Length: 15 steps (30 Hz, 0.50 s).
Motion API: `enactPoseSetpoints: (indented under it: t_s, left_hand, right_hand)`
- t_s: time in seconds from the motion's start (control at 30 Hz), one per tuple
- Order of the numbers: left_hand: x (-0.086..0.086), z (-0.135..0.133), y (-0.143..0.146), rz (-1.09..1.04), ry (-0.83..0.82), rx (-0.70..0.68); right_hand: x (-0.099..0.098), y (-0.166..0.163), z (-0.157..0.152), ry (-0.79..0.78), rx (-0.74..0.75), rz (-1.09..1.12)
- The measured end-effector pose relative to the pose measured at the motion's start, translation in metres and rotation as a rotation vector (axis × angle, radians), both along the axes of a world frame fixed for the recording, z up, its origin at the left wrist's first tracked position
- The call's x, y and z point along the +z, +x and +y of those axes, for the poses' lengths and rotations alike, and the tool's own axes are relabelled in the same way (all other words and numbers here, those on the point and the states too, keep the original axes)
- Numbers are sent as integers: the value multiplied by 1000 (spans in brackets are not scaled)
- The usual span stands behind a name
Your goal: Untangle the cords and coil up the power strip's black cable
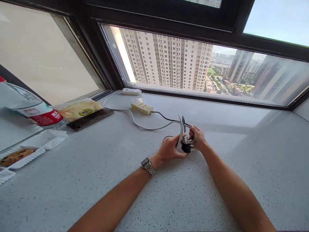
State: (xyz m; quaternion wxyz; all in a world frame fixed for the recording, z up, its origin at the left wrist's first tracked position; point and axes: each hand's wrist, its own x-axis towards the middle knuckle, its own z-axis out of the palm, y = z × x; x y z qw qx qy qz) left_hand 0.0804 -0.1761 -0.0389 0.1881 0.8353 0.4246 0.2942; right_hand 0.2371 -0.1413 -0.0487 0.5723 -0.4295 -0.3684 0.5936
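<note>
In the middle of the frame, a black plug (186, 147) is held tight by the left hand (170, 150) and right hand (198, 138), with white and black cords (181, 128) looped together above the surface (241, 154), kept from spreading.

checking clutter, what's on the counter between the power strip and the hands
Head view: only cables, a white cable and a black cable, run from the power strip to the hands; otherwise bare countertop.

Your table (217, 193) looks like smooth, speckled stone with a faint sheen. The cord (142, 126) and power strip (142, 108) are matt plastic. Your watch band (150, 168) is shiny metal.
</note>
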Motion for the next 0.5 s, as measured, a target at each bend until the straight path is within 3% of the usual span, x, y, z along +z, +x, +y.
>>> enactPoseSetpoints:
  t_s: [0.1,0.2,0.37,0.5]
  left_hand:
    - [2,5,-5,-164,-27,156]
    - [1,12,-7,-190,-98,227]
    - [-3,18,-4,-246,-117,297]
    - [-2,20,-7,-262,-55,346]
  right_hand:
    - [-1,-4,-3,111,-44,-6]
    - [-3,-12,-9,239,-115,-43]
    - [-8,-25,-23,356,-302,-320]
    - [-10,-32,-34,406,-242,-463]
